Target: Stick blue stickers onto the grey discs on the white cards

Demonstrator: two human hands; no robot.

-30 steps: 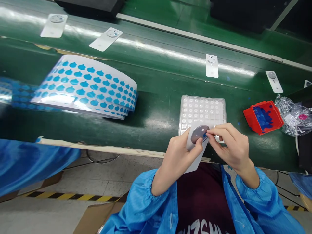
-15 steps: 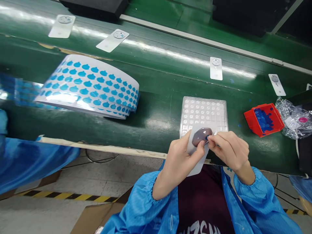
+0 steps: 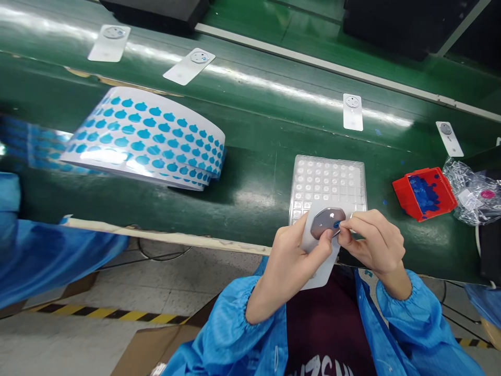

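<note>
My left hand (image 3: 291,261) is closed around a white phone back cover (image 3: 321,274), thumb on its face, holding it tilted above the bench edge. Near the cover's upper end sits a shiny grey rounded camera plate (image 3: 324,222). At the plate's right edge shows a small blue film piece (image 3: 337,224). My right hand (image 3: 371,240) pinches there with thumb and index finger, its fingertips against the blue film. Just behind the cover lies a clear plastic tray (image 3: 326,175) with rows of small round pieces, its near part hidden by the cover and hands.
On the left stands a curled white sheet (image 3: 152,136) of blue stickers. A red box (image 3: 425,193) of blue bits and a crumpled clear bag (image 3: 475,193) are on the right. Several similar covers (image 3: 353,112) lie along the conveyor. Another person's blue sleeve (image 3: 47,256) shows at left.
The covers on the conveyor have shifted slightly right. The held cover and both hands have moved a little right, and more of the blue film shows at my right fingertips.
</note>
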